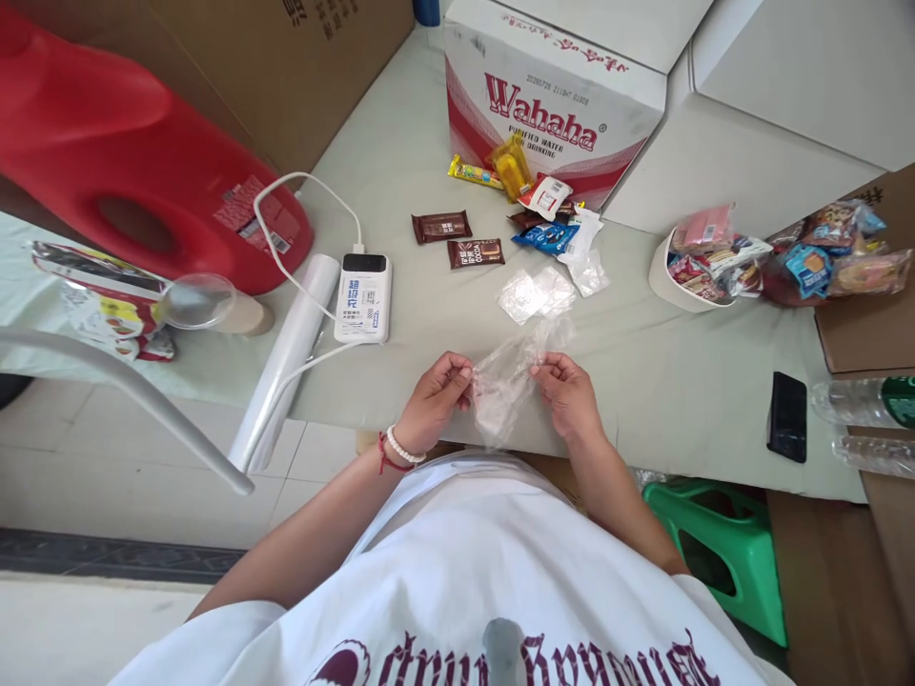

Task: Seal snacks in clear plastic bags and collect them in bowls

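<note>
Between my two hands a clear plastic bag is stretched above the table's front edge. My left hand pinches its left side; a white beaded bracelet and a red cord circle that wrist. The right side of the bag is pinched by my right hand. Just beyond lies more crumpled clear plastic. Farther back are two brown cocoa snack packs and a pile of wrapped snacks, among them a blue packet, a yellow packet and a red-and-white packet.
A Wahaha carton stands behind the snacks. To the left are a white power bank with a cable, a plastic roll and a red jug. Rightward sit a white snack tub, a phone and bottles.
</note>
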Demonstrator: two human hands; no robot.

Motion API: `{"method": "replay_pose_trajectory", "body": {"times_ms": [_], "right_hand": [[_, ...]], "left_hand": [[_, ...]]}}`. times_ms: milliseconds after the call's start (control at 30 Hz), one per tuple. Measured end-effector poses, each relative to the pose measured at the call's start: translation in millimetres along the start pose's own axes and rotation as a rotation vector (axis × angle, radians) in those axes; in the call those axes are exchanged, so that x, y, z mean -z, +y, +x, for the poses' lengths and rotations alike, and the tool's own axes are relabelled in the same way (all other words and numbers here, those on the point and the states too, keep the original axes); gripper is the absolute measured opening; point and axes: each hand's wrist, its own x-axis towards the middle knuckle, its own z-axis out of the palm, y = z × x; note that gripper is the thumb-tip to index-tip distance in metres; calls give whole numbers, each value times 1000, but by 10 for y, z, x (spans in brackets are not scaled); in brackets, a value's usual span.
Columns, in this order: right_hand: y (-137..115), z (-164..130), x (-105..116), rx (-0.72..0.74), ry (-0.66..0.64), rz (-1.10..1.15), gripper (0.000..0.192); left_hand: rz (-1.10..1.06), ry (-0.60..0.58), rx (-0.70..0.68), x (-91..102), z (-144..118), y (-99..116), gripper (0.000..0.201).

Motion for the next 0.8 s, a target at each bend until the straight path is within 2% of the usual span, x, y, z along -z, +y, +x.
{"method": "replay_pose_trajectory", "body": {"times_ms": [100, 200, 333, 433, 533, 600, 733, 767, 800], "right_hand": [[-42, 79, 88, 32, 5, 87, 41], [-55, 69, 170, 102, 49, 88, 36], [-44, 10, 194, 160, 42, 6, 36], [-22, 11, 222, 172, 51, -5, 35], [3, 40, 318, 164, 46, -31, 34], [5, 29, 394, 177, 60, -130, 36], [-60, -128, 405, 415, 327, -394, 38], [-81, -177, 358, 451, 329, -429, 34], [-96, -219, 290, 448, 266, -451, 31]], "left_hand": [[-54, 74, 92, 95, -35, -49, 47], [-94, 146, 179, 150, -84, -42, 51], [-48, 257, 204, 102, -80, 38, 53], [39, 235, 208, 16, -27, 94, 60], [34, 210, 254, -56, 23, 107, 46], [24, 207, 286, -86, 43, 89, 36], [64, 126, 258, -138, 54, 25, 27], [70, 108, 242, -156, 52, 8, 26], [76, 98, 221, -176, 48, -10, 26]]}}
